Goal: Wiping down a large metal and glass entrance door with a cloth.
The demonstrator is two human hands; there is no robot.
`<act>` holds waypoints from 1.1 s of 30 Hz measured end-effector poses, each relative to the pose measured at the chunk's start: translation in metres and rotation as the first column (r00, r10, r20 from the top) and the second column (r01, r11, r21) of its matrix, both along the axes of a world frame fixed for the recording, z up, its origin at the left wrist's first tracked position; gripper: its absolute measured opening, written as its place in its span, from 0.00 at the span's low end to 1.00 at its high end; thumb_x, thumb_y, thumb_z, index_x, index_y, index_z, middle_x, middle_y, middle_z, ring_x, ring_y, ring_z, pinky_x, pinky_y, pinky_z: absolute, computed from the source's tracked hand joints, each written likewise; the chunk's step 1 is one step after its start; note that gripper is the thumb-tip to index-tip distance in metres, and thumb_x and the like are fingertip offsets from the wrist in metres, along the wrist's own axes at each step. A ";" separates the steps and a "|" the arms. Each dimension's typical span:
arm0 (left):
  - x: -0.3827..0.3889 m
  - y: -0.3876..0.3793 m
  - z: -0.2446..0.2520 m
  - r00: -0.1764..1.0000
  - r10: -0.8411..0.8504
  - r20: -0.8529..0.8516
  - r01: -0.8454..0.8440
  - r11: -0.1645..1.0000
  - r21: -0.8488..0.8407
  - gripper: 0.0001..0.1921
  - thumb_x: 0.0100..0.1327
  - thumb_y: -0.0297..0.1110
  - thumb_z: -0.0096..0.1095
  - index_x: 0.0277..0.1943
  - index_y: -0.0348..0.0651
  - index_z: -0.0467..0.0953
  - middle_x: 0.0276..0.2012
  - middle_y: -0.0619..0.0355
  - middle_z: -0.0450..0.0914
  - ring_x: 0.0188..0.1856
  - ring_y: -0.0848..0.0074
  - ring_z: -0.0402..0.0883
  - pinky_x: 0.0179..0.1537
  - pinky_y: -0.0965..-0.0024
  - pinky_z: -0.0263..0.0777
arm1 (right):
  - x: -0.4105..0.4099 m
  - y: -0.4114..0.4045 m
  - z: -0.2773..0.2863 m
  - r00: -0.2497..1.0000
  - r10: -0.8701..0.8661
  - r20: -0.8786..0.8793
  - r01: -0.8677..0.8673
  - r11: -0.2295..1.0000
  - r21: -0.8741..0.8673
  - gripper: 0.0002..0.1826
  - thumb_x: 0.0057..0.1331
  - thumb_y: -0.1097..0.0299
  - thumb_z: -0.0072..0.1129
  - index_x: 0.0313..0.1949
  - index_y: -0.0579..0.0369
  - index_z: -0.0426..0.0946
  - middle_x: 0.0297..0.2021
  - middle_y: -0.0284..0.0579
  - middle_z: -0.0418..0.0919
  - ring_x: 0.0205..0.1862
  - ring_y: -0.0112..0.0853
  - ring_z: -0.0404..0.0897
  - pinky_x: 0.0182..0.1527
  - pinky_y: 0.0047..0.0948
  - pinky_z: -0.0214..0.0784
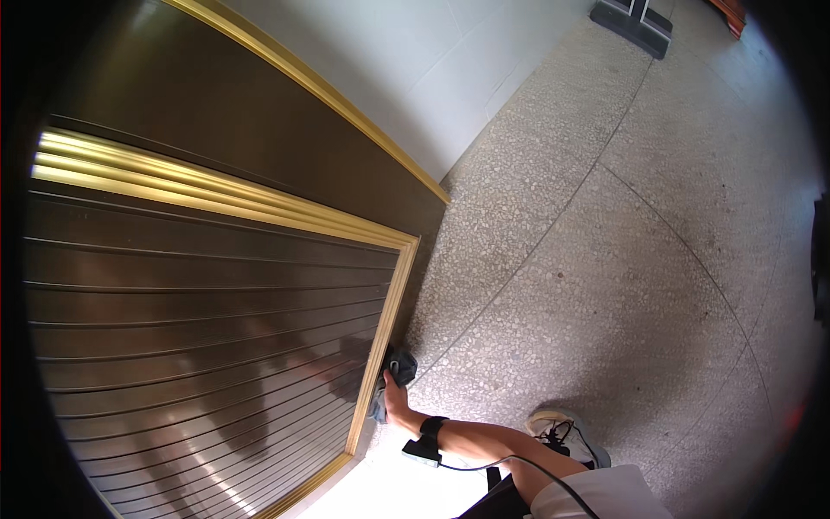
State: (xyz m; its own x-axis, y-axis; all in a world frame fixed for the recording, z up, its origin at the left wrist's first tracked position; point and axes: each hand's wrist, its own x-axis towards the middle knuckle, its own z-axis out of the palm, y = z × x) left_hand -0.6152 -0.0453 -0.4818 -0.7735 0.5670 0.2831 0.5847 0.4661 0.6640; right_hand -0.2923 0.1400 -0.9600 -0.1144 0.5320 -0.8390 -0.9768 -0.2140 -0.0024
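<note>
My right hand reaches low to the edge of a dark brown metal door with a ribbed panel and gold trim. Its fingers are closed around a dark, bunched cloth, which presses against the door's lower edge. A bluish-grey part of it shows below the hand, and the fingertips are hidden. On that wrist sits a black strap with a small device, and a black cable runs from it along the forearm. My left hand is out of view.
Speckled terrazzo floor with dark seams spreads to the right. A pale wall rises beyond the door. A dark stand base and reddish wooden furniture foot stand at the top. My shoe is beside the forearm. Bright light fills the bottom.
</note>
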 end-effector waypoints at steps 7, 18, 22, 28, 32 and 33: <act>0.001 -0.026 0.018 0.999 0.034 -0.036 -0.035 0.999 -0.026 0.31 0.70 0.37 0.56 0.71 0.40 0.53 0.51 0.50 0.78 0.41 0.61 0.84 0.30 0.61 0.75 | 0.179 0.168 0.005 0.985 -0.121 -0.127 0.136 0.983 0.121 0.29 0.66 0.48 0.59 0.57 0.57 0.71 0.47 0.44 0.80 0.47 0.38 0.80 0.49 0.42 0.75; -0.010 -0.063 0.024 0.996 0.015 -0.089 -0.021 0.998 -0.066 0.31 0.70 0.37 0.56 0.71 0.41 0.53 0.51 0.50 0.77 0.41 0.61 0.84 0.31 0.61 0.75 | 0.131 0.134 0.024 0.879 -0.116 0.463 0.030 0.982 0.188 0.17 0.68 0.63 0.55 0.52 0.58 0.73 0.44 0.40 0.79 0.42 0.31 0.80 0.46 0.33 0.74; 0.009 -0.052 0.030 0.992 0.076 0.101 -0.084 0.994 0.070 0.31 0.68 0.35 0.58 0.70 0.41 0.56 0.47 0.52 0.76 0.38 0.63 0.83 0.28 0.64 0.72 | 0.008 0.000 0.054 0.952 0.270 0.142 -0.271 0.962 -0.008 0.17 0.66 0.65 0.54 0.52 0.55 0.73 0.45 0.43 0.80 0.46 0.34 0.80 0.49 0.37 0.75; 0.002 -0.057 0.018 0.998 0.025 -0.056 -0.026 1.000 -0.014 0.26 0.70 0.35 0.55 0.67 0.36 0.60 0.45 0.48 0.78 0.35 0.66 0.83 0.21 0.71 0.73 | -0.099 -0.083 0.024 0.809 0.587 0.028 -0.587 0.809 0.005 0.20 0.66 0.69 0.53 0.58 0.52 0.67 0.47 0.46 0.78 0.47 0.33 0.78 0.50 0.38 0.74; -0.020 -0.077 0.017 0.999 0.011 -0.044 -0.010 1.000 0.018 0.25 0.70 0.35 0.54 0.66 0.35 0.61 0.44 0.47 0.78 0.34 0.66 0.83 0.19 0.73 0.73 | -0.051 -0.053 0.047 0.717 0.691 0.097 -0.697 0.708 0.109 0.08 0.66 0.72 0.52 0.44 0.56 0.72 0.34 0.41 0.79 0.37 0.34 0.80 0.43 0.38 0.76; -0.023 -0.079 0.012 1.000 0.002 -0.031 -0.001 0.999 0.032 0.25 0.70 0.35 0.54 0.66 0.35 0.61 0.44 0.47 0.78 0.34 0.66 0.83 0.19 0.73 0.73 | -0.026 -0.035 0.051 0.770 0.633 0.085 -0.638 0.758 0.134 0.07 0.66 0.72 0.53 0.44 0.56 0.73 0.35 0.41 0.79 0.38 0.34 0.81 0.44 0.39 0.76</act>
